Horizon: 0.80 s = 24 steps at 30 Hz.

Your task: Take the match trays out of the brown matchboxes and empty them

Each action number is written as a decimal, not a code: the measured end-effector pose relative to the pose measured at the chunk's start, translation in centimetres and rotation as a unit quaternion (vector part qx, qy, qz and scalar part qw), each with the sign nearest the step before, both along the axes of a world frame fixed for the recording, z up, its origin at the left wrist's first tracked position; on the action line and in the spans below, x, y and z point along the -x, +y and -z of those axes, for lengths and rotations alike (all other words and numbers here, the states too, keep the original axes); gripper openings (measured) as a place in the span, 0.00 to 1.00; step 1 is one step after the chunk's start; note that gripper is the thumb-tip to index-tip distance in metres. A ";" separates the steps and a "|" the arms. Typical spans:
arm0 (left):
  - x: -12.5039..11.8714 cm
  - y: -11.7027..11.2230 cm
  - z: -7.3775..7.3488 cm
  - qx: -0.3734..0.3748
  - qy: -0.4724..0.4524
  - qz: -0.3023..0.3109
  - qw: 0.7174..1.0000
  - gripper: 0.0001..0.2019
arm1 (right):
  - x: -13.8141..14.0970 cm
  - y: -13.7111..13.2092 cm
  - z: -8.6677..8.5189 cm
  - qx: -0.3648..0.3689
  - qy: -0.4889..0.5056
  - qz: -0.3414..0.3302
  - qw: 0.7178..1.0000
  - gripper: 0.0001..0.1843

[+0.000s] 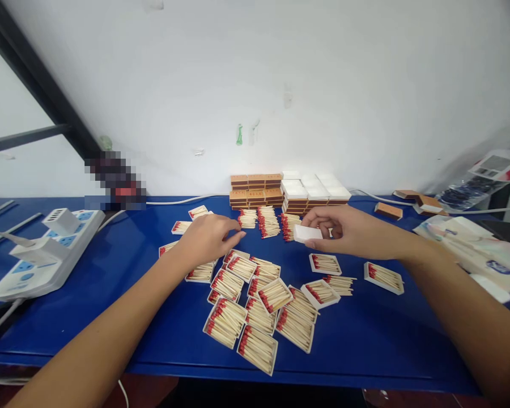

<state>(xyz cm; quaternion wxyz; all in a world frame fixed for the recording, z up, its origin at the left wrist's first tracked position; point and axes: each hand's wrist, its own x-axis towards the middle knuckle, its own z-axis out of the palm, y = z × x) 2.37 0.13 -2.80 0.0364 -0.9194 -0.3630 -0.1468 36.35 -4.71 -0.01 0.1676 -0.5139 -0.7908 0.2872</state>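
My right hand grips a small white matchbox tray between thumb and fingers, tilted above the table. Whether matches lie inside it cannot be seen. My left hand hovers near a loose pile of red-tipped matches, thumb and index curved with a small gap between their tips. Two more match piles, one in the middle and one at the right, lie beside it. In front, several white trays filled with matches overlap in a heap. Other filled trays lie partly behind my left hand and forearm.
Brown matchboxes and white-topped ones are stacked against the wall. Single filled trays lie at the right on the blue table. A power strip stands left; matchbox sleeves and a plastic packet lie right.
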 end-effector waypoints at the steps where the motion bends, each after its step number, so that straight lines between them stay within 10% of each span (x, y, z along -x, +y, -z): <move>1: 0.0 0.0 0.0 -0.001 0.000 0.000 1.000 0.17 | -0.1 0.1 0.1 -0.001 0.020 0.010 1.000 0.25; 9: 0.2 -0.1 0.0 -0.001 -0.016 0.004 1.000 0.16 | -0.4 1.8 -1.6 -0.053 0.108 0.085 0.989 0.28; 16: 0.1 -0.2 0.1 -0.001 -0.013 0.000 1.000 0.16 | -0.2 8.5 -3.8 -0.281 -0.088 0.127 0.947 0.18; 24: 0.1 -0.1 0.2 0.006 -0.012 0.000 1.000 0.16 | 0.2 13.4 -2.8 -0.317 -0.187 0.114 0.923 0.16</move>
